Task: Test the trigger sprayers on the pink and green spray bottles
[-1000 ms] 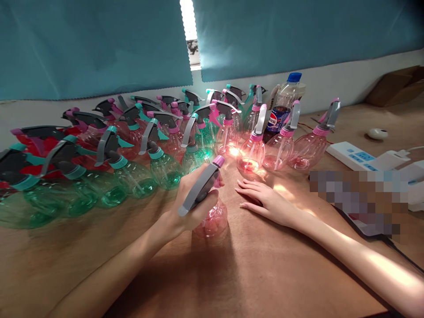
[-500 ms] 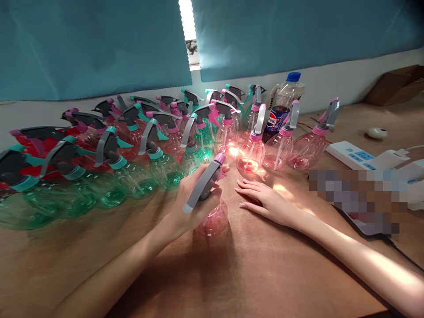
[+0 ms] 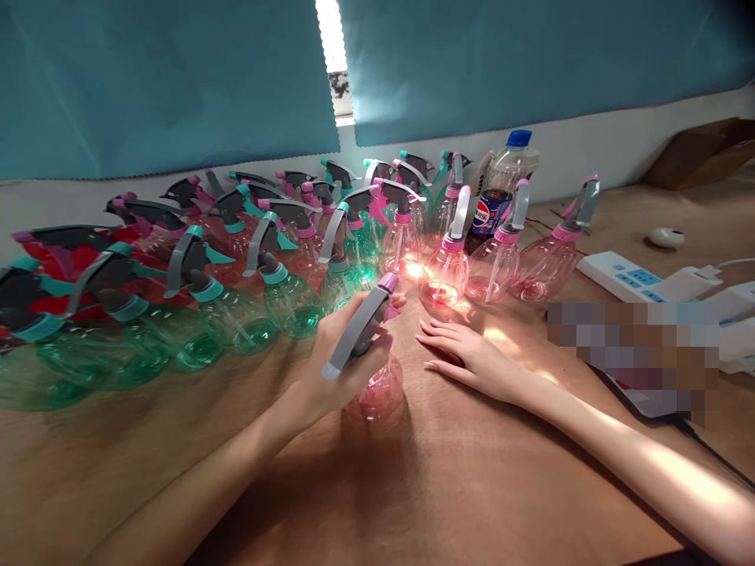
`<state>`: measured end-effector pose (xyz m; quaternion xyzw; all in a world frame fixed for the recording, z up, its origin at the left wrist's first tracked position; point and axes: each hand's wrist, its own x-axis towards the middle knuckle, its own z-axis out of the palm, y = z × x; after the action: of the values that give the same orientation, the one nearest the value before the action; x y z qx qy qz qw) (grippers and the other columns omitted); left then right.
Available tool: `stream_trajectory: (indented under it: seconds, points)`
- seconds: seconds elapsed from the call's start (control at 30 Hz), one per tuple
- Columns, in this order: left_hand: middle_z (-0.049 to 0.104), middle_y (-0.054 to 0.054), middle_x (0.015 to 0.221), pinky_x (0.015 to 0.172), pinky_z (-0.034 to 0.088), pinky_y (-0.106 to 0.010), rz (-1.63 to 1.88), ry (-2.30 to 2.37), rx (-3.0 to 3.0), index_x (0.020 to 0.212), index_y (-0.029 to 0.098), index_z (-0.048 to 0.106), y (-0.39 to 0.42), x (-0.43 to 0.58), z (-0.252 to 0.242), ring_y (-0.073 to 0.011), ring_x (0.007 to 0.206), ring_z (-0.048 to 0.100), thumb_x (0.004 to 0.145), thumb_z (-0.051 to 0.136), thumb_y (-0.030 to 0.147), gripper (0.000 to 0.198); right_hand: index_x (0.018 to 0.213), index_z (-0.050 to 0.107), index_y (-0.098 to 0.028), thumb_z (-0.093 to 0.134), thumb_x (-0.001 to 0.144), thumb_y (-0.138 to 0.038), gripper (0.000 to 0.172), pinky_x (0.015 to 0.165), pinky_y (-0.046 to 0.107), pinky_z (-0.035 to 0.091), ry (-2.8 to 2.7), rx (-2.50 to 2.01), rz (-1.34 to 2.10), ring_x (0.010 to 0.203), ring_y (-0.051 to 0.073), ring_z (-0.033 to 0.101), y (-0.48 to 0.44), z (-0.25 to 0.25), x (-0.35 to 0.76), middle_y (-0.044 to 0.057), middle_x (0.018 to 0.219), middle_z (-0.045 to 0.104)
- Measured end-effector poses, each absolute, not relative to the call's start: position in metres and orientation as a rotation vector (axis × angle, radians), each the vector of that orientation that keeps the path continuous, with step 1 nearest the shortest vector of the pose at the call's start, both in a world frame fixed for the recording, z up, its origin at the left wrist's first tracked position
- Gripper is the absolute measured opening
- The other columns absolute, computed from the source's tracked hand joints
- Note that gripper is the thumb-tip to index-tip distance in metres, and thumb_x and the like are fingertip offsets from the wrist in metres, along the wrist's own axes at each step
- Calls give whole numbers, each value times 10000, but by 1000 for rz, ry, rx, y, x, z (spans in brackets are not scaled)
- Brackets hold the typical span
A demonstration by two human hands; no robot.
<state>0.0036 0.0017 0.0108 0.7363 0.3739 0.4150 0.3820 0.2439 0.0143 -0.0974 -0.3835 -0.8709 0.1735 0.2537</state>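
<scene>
My left hand (image 3: 345, 350) is wrapped round the neck of a pink spray bottle (image 3: 377, 393), whose base rests on the wooden table. Its grey trigger head with a pink nozzle pokes up above my fingers and points away from me. The hand covers the collar and upper body of the bottle. To the right, my right hand (image 3: 457, 350) lies flat on the tabletop, fingers stretched toward the held bottle but apart from it. Just beyond that hand stands another pink spray bottle (image 3: 443, 275), lit by bright sun.
Green spray bottles (image 3: 295, 303) and pink ones crowd the left and back. Behind the right-hand pink bottles stands a cola bottle (image 3: 492, 208) with a blue cap. A white power strip (image 3: 619, 275), a blurred-out device and a cardboard box (image 3: 701, 153) occupy the right side.
The whole view has shifted very slightly. Both hands and the held spray bottle keep their places.
</scene>
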Motion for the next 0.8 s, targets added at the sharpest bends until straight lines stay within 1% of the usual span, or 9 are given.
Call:
stream_trajectory:
  seconds: [0.1,0.2,0.33,0.5,0.63,0.8]
  points:
    - [679,-48,1048,570,451,-249,1059,937,1887,1116,203,619,2,3,9,-111,635,541,808,593,162,312,1360,597,-237,559,968,-407,429,1115,547,413,-2367,-1044,466,1357,312,493,14,-98,244,118,1395,605]
    - [675,-41,1023,566,433,-254,1057,932,1899,1120,207,611,2,2,7,-105,608,509,815,590,156,309,1355,601,-238,560,968,-404,423,1121,539,410,-2368,-1052,461,1364,307,486,14,-98,244,115,1398,604]
    - [670,-38,1030,570,424,-263,1052,939,1906,1113,202,599,3,2,7,-102,591,486,819,580,138,302,1350,602,-201,547,975,-407,432,1131,532,400,-2382,-1058,459,1368,304,481,14,-99,244,132,1403,597]
    - [646,-24,940,561,415,-271,1052,941,1901,1077,199,606,2,3,9,-106,574,474,806,588,152,276,1351,599,-209,538,979,-410,427,1130,527,402,-2387,-1060,456,1371,299,478,15,-99,245,127,1407,595]
    - [626,-8,871,552,403,-269,1045,941,1906,1094,202,605,2,3,8,-106,556,451,810,587,159,287,1352,598,-194,529,982,-417,438,1140,516,393,-2402,-1067,451,1378,295,469,15,-99,245,131,1413,589]
    - [640,-18,921,543,407,-263,1045,945,1901,1071,194,602,2,3,9,-103,565,465,804,586,171,268,1348,598,-164,521,987,-409,444,1136,528,393,-2405,-1065,446,1373,302,475,14,-98,244,149,1415,583]
